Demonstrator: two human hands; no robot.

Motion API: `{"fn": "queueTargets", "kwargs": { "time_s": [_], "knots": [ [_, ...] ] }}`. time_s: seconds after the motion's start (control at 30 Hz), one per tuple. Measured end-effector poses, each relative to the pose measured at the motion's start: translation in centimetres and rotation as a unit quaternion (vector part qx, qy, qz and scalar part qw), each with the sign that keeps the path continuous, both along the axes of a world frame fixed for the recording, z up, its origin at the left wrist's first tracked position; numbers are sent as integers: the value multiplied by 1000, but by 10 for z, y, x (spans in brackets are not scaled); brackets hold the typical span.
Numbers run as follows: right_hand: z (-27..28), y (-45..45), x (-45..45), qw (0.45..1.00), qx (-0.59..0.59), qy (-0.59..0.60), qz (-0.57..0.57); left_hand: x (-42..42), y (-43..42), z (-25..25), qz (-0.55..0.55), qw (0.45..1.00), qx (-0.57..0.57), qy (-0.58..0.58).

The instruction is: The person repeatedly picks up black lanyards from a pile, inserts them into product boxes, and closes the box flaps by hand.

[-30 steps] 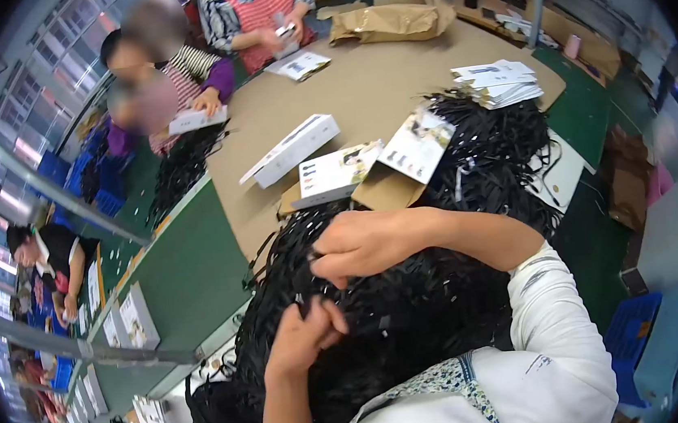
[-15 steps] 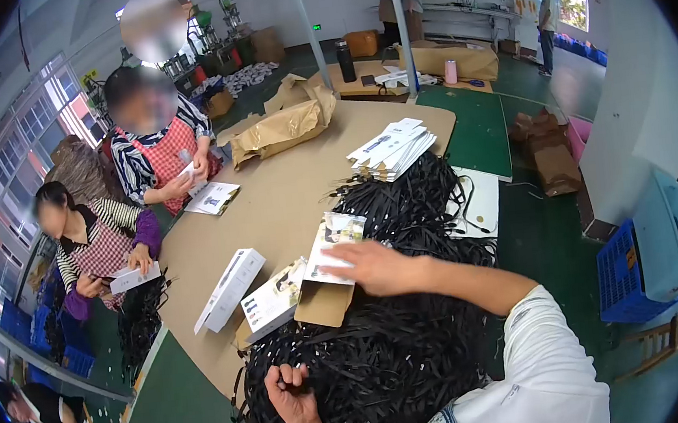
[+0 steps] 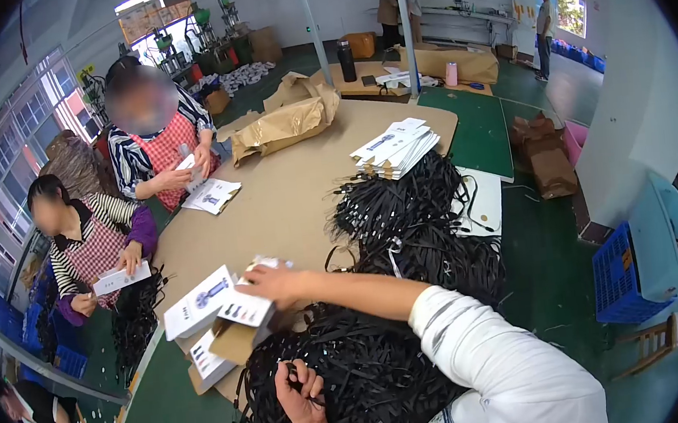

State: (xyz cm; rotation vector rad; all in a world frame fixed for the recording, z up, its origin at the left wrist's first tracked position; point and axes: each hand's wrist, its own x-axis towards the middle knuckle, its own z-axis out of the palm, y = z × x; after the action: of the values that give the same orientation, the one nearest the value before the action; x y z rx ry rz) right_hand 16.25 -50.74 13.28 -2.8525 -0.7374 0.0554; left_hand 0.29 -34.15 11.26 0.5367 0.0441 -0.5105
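Note:
My right hand (image 3: 274,284) is closed on an open white box (image 3: 244,309), whose brown cardboard flap faces me; motion blurs its far end. Under and beside it lie two more white boxes: one printed with a blue fan-like picture (image 3: 198,302), another partly covered box (image 3: 204,356) nearer me. My left hand (image 3: 301,390) has its fingers curled above the heap of black cords (image 3: 363,372), and a bit of black cord shows between thumb and fingers. The heap spreads along the table's near side, below my right forearm.
A stack of flat white cartons (image 3: 398,149) stands beyond the cords. Crumpled brown paper (image 3: 290,126) lies on the tan table (image 3: 288,196). Across the table, two people in checked aprons handle white boxes. A blue crate (image 3: 616,274) and a wooden stool (image 3: 654,344) stand at right.
My right hand has moved left, carrying the open box over the other boxes, which have shifted left and turned. My left hand stays low, with black cord now showing in its fingers.

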Motion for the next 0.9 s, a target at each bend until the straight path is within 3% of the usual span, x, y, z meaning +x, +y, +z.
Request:
{"fn": "queueTargets", "kwargs": {
  "time_s": [0.13, 0.2, 0.23, 0.3, 0.37, 0.47, 0.53, 0.67, 0.9],
  "knots": [
    [-5, 34, 31, 1000, -9, 6, 7, 1, 1, -2, 15, 1000, 4, 2],
    [-13, 35, 50, 997, -69, 9, 42, 0, 2, 0, 23, 1000, 12, 1],
    [-6, 31, 44, 996, -39, 62, 49, 0, 2, 1, 19, 1000, 8, -6],
    [2, 22, 25, 996, -17, 51, 77, -2, 2, 5, 14, 1000, 4, -14],
    [7, 12, 10, 993, 10, 37, 108, -5, 4, 15, 105, 992, 58, -35],
    [-3, 12, -17, 981, 83, -123, 125, -8, 21, 47, 196, 974, 53, -99],
    [-4, 7, -35, 966, 133, -178, 130, -10, 35, 76, 258, 958, 52, -115],
    [19, 3, -85, 949, 183, -234, 108, -2, 68, 122, 279, 937, 26, -207],
    [41, 26, -137, 969, 178, -144, 98, 21, 84, 144, 326, 910, 45, -253]
  ]
}}
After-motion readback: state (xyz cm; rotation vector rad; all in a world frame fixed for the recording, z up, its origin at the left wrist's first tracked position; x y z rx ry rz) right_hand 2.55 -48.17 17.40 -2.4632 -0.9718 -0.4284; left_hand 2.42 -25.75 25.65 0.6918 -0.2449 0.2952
